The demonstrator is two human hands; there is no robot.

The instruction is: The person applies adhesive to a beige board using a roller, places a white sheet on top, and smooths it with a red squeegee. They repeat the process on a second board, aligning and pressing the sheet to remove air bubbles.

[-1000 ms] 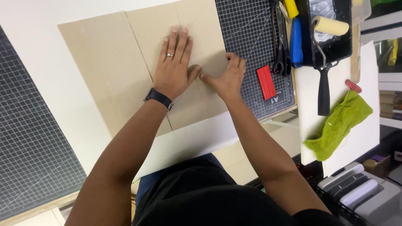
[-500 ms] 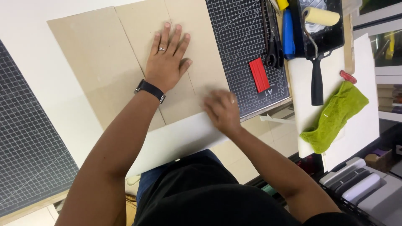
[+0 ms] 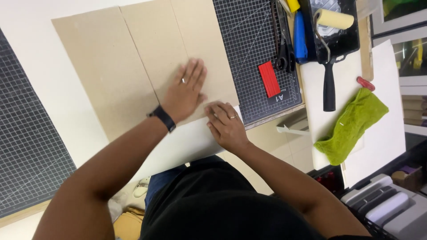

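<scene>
Left hand [image 3: 186, 91] flat on brown cardboard sheets [image 3: 133, 58], right hand [image 3: 226, 124] at their near edge (fingers spread).

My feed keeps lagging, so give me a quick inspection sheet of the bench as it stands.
Surface: white table, dark cutting mats at both ends.
Job's things: brown board lying flat, over white sheet at the near edge.
Clutter: red block, scissors, paint roller in black tray, green cloth.
Hands: left hand flat on the board; right hand pressing at the board's near edge, fingers on the sheet.
Cables: nothing seen.
Surroundings: grey machine lower right, shelves at right.
</scene>
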